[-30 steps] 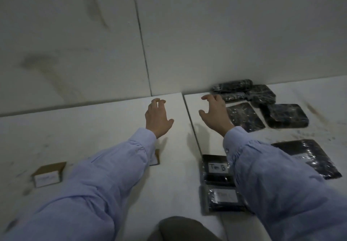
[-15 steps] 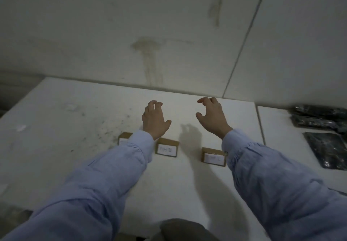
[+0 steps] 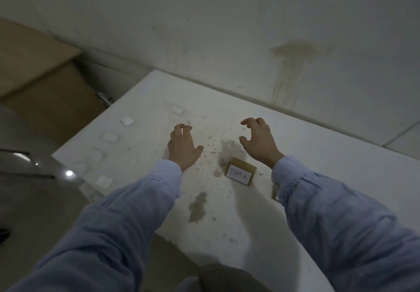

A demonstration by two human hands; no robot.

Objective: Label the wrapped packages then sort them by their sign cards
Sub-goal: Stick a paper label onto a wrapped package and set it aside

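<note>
A small brown sign card [image 3: 240,171] with a white label reading "TIM A" stands on the white table [image 3: 227,212]. A second brown card [image 3: 274,192] peeks out from under my right sleeve. My left hand [image 3: 183,148] hovers above the table left of the card, fingers curled and apart, holding nothing. My right hand [image 3: 258,141] hovers just beyond the card, fingers also curled and apart, empty. No wrapped packages are in view.
Several small white stickers [image 3: 110,136] lie in a row along the table's left edge. A brown cardboard box [image 3: 43,96] sits on the floor to the left. A stained wall [image 3: 293,53] runs behind the table. Dark stains [image 3: 197,207] mark the tabletop.
My view has swung left along the table. The black wrapped packages and two other sign cards have left the frame. Both hands keep the same open, hovering pose.
</note>
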